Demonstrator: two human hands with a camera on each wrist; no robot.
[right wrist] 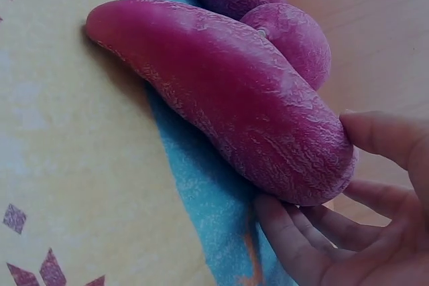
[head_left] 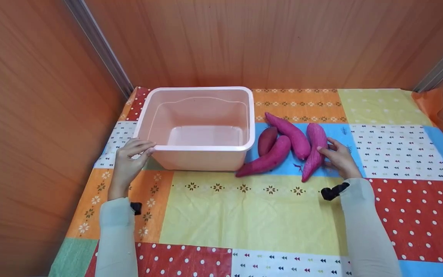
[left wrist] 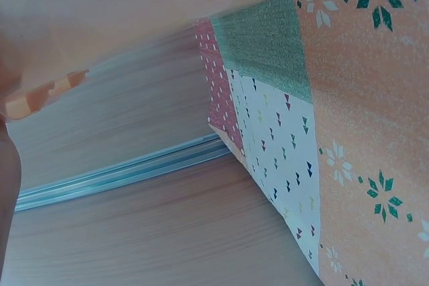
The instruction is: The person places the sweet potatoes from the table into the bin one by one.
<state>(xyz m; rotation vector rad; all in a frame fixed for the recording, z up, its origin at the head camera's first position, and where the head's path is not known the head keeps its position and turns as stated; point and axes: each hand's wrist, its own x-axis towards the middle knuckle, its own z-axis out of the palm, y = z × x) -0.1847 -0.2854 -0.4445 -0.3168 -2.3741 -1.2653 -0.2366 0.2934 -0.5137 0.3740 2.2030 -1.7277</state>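
Observation:
A pale pink plastic tub (head_left: pixel 202 159) stands on the cloth at the back left, its inside bare. My left hand (head_left: pixel 127 163) grips the rim at the tub's front left corner. In the left wrist view, the tub's wall (left wrist: pixel 134 5) fills the top and most of that hand is out of sight. To the tub's right, my right hand (head_left: pixel 340 159) holds a sweet potato (head_left: pixel 315 148) with purple-pink skin. The right wrist view has thumb and fingers round one end of this sweet potato (right wrist: pixel 221 92). Three others lie beside it: a long one (head_left: pixel 290 134), a curved one (head_left: pixel 269 159) and a small darker one (head_left: pixel 266 140).
A patchwork-print cloth (head_left: pixel 252 215) covers the table. Wood-grain panels rise at the back (head_left: pixel 267 42) and left (head_left: pixel 33 115), with metal strips at the corners. The curved sweet potato's tip lies close to the tub's front right corner.

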